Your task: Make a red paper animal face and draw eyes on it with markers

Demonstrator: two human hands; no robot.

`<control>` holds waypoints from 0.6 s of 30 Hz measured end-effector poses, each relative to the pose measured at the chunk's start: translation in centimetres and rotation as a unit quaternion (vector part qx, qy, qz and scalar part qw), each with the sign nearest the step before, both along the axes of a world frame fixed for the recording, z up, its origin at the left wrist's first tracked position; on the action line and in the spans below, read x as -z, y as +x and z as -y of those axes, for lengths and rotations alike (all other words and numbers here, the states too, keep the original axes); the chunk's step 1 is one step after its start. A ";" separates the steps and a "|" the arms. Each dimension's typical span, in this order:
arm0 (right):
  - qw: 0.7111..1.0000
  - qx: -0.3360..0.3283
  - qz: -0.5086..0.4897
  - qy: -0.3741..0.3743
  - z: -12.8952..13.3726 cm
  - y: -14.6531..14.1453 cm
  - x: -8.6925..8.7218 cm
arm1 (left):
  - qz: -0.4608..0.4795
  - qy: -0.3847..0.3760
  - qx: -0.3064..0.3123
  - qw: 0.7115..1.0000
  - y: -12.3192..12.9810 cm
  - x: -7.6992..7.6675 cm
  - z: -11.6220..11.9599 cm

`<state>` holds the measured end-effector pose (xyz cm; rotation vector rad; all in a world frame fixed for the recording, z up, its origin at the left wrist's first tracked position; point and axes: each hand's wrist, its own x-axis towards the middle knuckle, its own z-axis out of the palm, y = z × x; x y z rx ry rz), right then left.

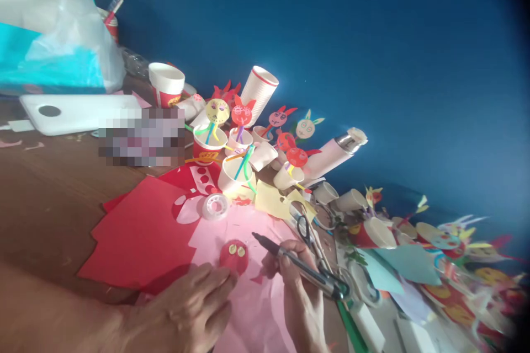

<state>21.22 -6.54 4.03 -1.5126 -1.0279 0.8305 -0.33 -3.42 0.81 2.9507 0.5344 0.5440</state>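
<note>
A red paper circle [234, 258] with two pale yellow eye shapes lies on pink paper [256, 231] in front of me. My left hand [190, 300] has its fingers bent together, with the fingertips on the circle's lower edge, holding it down. In my right hand [301, 287] is a black-and-grey marker pen [304, 269], gripped between thumb and fingers. Its dark tip points up and left, above the pink paper and apart from the circle. A small red paper scrap [257, 278] sits between the two hands.
Red sheets [141, 231] and a white tape roll [215, 207] lie to the left. Behind stand paper cups [235, 175] with paper faces on coloured stems, and a tilted thermos [331, 155]. Scissors [303, 229] lie beside my right hand. A white power bank [78, 113] is far left.
</note>
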 end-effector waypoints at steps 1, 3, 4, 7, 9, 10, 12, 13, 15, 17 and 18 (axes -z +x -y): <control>1.000 -0.002 -0.018 -0.006 0.2 -0.4 0.2 | 0.000 0.000 -0.007 1.000 0.0 0.0 0.0; 0.999 -0.004 -0.042 -0.003 0.5 -1.2 1.0 | 0.000 0.003 -0.016 1.000 0.1 0.2 0.1; 0.999 -0.002 -0.045 -0.001 0.7 -1.5 1.6 | 0.004 0.009 -0.019 1.000 0.2 0.3 0.1; 0.999 0.018 -0.040 -0.016 1.0 -2.2 3.5 | 0.029 0.023 -0.035 0.999 0.3 0.4 0.2; 0.999 0.039 -0.018 -0.015 1.2 -2.3 4.5 | 0.025 0.016 -0.035 0.999 0.3 0.4 0.1; 0.999 0.050 0.002 0.000 1.2 -2.4 4.9 | 0.020 0.010 -0.027 0.999 0.4 0.4 0.0; 0.996 0.061 0.057 0.043 1.4 -2.3 5.3 | 0.013 0.001 -0.007 1.000 0.5 0.5 -0.1; 0.992 0.060 0.090 0.061 1.6 -2.3 5.3 | 0.012 -0.001 -0.007 1.000 0.5 0.6 -0.1; 0.986 0.033 0.145 0.075 2.0 -2.2 5.2 | 0.004 -0.001 -0.012 1.000 0.7 1.2 0.0; 0.977 -0.011 0.201 0.076 2.3 -1.9 5.0 | -0.008 0.001 -0.017 1.000 0.9 2.0 0.0; 0.970 -0.039 0.228 0.080 2.4 -1.8 4.9 | -0.009 0.004 -0.014 1.000 1.0 2.3 -0.1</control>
